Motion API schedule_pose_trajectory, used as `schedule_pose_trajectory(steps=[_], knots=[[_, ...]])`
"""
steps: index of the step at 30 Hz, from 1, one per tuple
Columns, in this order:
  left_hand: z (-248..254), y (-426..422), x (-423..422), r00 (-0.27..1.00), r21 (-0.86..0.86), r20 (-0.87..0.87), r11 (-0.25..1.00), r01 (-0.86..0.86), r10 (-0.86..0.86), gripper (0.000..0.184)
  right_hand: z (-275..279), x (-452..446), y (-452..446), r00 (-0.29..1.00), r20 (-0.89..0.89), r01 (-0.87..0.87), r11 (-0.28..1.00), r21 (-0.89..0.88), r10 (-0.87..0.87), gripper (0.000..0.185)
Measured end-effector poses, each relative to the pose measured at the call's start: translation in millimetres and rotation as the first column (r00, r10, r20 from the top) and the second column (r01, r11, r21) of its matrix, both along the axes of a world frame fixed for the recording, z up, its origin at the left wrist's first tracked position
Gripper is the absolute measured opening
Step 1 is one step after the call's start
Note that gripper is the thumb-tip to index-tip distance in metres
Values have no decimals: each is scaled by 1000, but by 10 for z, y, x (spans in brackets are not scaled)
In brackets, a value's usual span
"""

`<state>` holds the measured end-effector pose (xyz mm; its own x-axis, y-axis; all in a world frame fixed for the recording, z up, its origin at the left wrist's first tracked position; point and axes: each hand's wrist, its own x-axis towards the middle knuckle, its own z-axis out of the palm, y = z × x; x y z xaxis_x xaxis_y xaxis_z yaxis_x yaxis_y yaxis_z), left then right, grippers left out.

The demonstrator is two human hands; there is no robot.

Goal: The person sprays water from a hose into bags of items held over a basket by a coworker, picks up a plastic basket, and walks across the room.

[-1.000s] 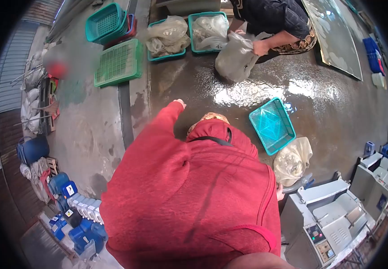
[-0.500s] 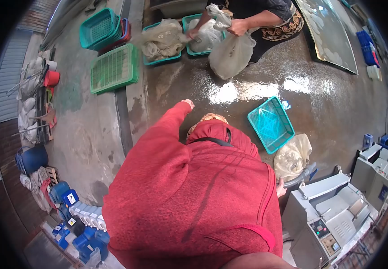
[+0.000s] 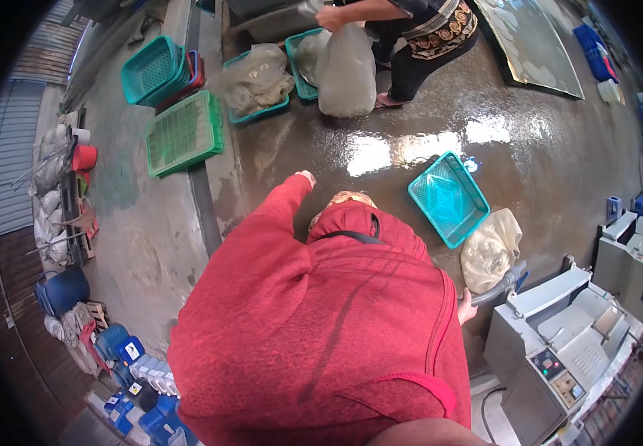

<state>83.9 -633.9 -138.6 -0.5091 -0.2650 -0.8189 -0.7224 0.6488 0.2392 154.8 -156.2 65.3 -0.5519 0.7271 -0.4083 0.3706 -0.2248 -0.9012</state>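
Observation:
My left arm in a red sleeve reaches forward over the wet floor. My left hand (image 3: 306,178) looks curled closed at its end; what it holds, if anything, is hidden. Low at my right side, my right hand (image 3: 467,306) is beside the end of a grey pipe (image 3: 501,292). Its fingers are partly hidden, so I cannot tell whether it grips the pipe. Just ahead of that hand lies a cloudy plastic bag (image 3: 491,251) with pale contents. A turquoise plastic basket (image 3: 449,199) stands on the floor touching or close to the bag.
Another person (image 3: 418,37) lifts a bulky translucent bag (image 3: 346,74) near turquoise crates with bags (image 3: 258,80). Green crates (image 3: 184,134) and stacked baskets (image 3: 155,70) stand at left. Grey machines (image 3: 551,349) are at right, jerrycans (image 3: 154,372) at lower left. The floor (image 3: 291,141) is wet.
The other person has straightened up and raised the bulky bag, shifting it left. My view has tilted slightly; both my hands keep nearly the same pose.

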Motion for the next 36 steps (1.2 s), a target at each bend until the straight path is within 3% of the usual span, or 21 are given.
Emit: schedule_pose_trajectory(steps=[7,13,25,36], knots=[[-99,125,-3,999,38,-34,998,43,-42,21,26,-6,57,998,21,-61,998,12,61,20],[-165,101,125,999,60,-16,998,-33,34,20,-53,22,134,997,9,-71,997,25,71,19],[-229,26,212,996,45,64,998,54,-57,21,-189,226,218,997,-78,24,998,-56,-29,20],[-165,406,-103,991,98,-40,987,128,-125,22,-218,357,346,995,-85,51,996,-77,-58,21]])
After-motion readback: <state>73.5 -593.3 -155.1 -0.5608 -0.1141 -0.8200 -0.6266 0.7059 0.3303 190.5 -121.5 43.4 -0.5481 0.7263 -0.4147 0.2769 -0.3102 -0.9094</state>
